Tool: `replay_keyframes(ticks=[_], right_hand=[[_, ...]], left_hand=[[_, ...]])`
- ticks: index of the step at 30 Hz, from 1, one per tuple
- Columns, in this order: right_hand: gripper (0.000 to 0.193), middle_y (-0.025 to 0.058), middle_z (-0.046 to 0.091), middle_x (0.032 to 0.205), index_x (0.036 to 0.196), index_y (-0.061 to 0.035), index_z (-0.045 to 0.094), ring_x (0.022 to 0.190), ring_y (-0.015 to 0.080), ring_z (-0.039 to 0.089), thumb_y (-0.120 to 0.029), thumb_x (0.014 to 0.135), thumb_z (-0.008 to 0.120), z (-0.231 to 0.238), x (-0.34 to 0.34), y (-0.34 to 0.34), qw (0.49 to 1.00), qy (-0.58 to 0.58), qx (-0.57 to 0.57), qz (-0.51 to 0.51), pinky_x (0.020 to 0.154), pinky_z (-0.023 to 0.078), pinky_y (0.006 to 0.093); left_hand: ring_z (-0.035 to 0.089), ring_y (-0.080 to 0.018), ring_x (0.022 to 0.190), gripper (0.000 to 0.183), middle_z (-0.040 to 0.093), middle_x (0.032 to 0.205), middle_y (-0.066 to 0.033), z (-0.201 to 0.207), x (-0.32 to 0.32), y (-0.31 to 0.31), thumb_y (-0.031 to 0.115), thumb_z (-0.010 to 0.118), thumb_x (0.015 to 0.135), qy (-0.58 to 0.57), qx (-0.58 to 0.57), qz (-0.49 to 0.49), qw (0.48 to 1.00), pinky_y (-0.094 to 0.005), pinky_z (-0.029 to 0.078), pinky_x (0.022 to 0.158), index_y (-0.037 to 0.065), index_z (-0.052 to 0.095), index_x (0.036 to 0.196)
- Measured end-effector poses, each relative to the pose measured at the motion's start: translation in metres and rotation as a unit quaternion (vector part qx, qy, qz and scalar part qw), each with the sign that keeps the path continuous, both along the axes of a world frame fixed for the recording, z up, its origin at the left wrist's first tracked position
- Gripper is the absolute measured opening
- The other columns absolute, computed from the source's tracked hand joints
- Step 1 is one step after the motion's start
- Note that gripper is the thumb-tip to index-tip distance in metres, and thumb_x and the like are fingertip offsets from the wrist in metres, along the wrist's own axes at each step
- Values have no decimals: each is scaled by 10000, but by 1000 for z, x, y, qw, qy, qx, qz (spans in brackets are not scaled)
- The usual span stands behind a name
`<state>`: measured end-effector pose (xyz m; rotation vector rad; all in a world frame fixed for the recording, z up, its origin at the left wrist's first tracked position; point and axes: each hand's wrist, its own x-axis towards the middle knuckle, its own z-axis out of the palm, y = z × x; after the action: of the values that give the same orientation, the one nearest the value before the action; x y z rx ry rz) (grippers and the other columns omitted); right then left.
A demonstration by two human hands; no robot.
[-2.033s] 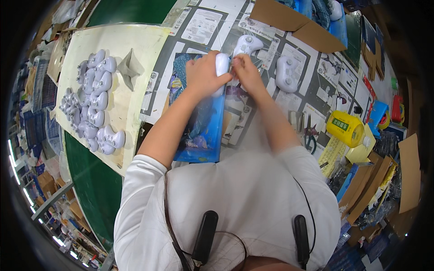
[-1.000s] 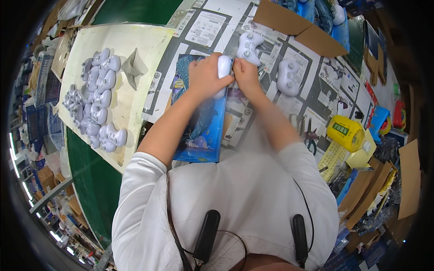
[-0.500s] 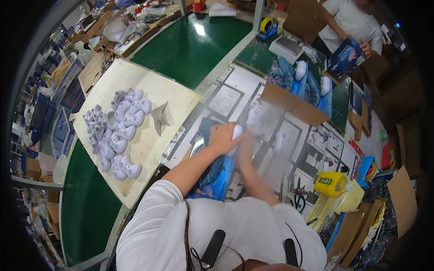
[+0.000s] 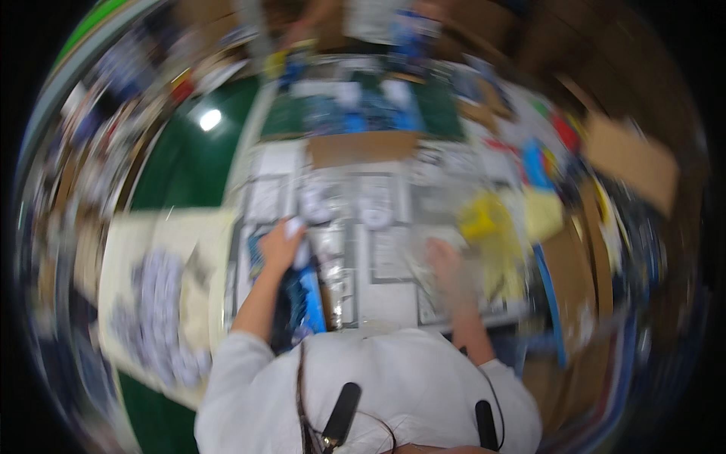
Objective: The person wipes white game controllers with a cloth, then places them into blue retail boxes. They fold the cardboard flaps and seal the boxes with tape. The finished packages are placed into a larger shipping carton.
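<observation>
The right hand (image 4: 446, 261), having left the blue box (image 4: 312, 293), is now hovering well to its right, near the yellow bottle (image 4: 481, 216); blur is preventing any finding on its grip. The left hand (image 4: 280, 248) is staying at the box's far end, closing around the white piece (image 4: 294, 226) there. Work on the box is, in this judgement, pausing, with one hand steadying it.

We note a glossy green surface (image 4: 181, 166) at upper left, a brown cardboard strip (image 4: 364, 150) ahead, a blue tape dispenser (image 4: 536, 166) at right.
</observation>
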<state>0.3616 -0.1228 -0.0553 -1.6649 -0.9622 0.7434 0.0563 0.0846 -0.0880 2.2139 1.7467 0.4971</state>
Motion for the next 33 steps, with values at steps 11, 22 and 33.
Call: replay_keyframes(ticks=[11, 22, 33], right_hand=[[324, 133, 616, 933, 972, -58, 604, 861, 296, 577, -329, 805, 543, 78, 247, -347, 712, -206, -417, -526, 737, 456, 392], [201, 102, 605, 684, 750, -58, 618, 655, 239, 588, -215, 657, 701, -9, 289, -331, 764, -261, -292, -512, 606, 454, 336], [91, 42, 614, 694, 829, 8, 613, 595, 82, 559, -38, 750, 615, 65, 116, -147, 953, -139, 57, -262, 554, 443, 200]], left_hand=[[487, -305, 909, 530, 505, 997, -179, 11, 10, 0, 377, 504, 834, -72, 45, -115, 990, -366, 384, 802, 18, 412, 1214], [486, -282, 900, 361, 497, 988, -158, 50, 7, -55, 215, 513, 845, -82, 126, -186, 971, -356, 376, 798, 1, 470, 1133], [542, -122, 717, 165, 598, 799, -88, 100, 86, -146, 96, 532, 822, -231, -181, -239, 925, -233, 431, 665, -24, 588, 920]])
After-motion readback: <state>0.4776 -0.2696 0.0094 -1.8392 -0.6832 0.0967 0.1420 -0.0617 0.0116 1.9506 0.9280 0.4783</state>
